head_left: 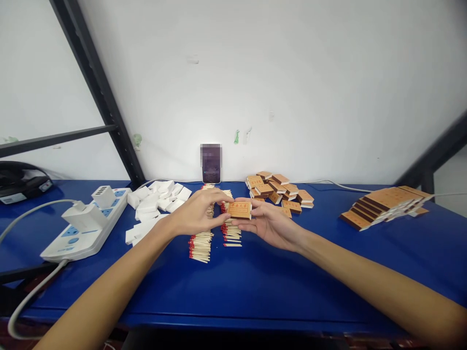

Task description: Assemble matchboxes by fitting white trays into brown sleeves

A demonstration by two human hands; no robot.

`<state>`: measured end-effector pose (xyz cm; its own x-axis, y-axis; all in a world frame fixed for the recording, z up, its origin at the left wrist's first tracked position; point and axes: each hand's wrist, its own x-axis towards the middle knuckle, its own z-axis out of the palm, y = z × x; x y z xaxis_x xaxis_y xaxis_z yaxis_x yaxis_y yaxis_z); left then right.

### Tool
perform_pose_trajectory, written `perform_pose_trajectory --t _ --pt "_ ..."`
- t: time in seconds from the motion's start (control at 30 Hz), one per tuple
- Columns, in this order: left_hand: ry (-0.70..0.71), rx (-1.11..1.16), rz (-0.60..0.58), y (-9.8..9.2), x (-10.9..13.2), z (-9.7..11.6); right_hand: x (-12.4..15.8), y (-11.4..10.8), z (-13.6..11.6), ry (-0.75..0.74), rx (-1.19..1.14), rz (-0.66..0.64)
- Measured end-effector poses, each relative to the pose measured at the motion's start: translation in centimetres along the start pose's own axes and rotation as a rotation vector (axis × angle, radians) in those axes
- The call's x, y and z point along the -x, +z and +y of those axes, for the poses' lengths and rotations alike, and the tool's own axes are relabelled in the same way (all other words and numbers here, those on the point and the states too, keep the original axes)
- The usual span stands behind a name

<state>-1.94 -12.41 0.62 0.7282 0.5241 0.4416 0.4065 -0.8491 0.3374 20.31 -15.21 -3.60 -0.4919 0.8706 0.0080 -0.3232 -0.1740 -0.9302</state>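
Note:
An orange matchbox [240, 210] with red lettering is held up between both hands, over the middle of the blue table. My left hand [199, 210] grips its left end between thumb and fingers. At the right end, my right hand [272, 223] closes on it with thumb and fingertips. Beneath and behind the hands lie two rows of loose red-tipped matches, a left row [200, 247] and a right row [232, 234]; the hands and box partly cover them. Whether the matchbox has matches inside cannot be seen.
White box trays [148, 204] lie heaped left, beside a power strip [87, 233] with plugs and cables. Matchboxes [275, 188] are piled behind my right hand. Stacked flat orange sleeves [386, 206] lie far right. A phone [211, 165] leans against the wall. Black shelf posts [98, 87] frame the table [233, 291].

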Motion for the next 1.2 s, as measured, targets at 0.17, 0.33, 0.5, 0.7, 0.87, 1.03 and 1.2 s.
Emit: perform_pose_trajectory --t 0.17,0.33,0.5,0.7,0.87,1.03,1.2 --pt "-0.013 0.056 0.046 0.5 0.9 -0.3 -0.4 0.3 0.4 0.053 -0.057 0.013" --pt "-0.134 0.118 0.067 0.8 0.7 -0.1 -0.6 -0.1 0.6 0.105 -0.053 0.058" --pt "-0.277 0.244 0.017 0.1 0.5 -0.2 -0.6 0.0 0.2 0.093 0.033 0.022" --pt "-0.385 0.386 -0.024 -1.1 2.7 -0.8 -1.4 2.0 -0.8 -0.083 0.636 0.005" --pt "-0.386 0.313 -0.043 -1.1 6.5 -1.8 -1.9 3.4 0.1 -0.374 1.179 -0.04" --pt "-0.319 0.155 -0.025 -0.8 8.2 -2.5 -2.5 3.2 2.0 -0.571 1.351 -0.123" --pt "-0.261 0.031 -0.01 -0.6 8.3 -2.8 -2.4 2.4 2.5 -0.564 1.445 -0.112"
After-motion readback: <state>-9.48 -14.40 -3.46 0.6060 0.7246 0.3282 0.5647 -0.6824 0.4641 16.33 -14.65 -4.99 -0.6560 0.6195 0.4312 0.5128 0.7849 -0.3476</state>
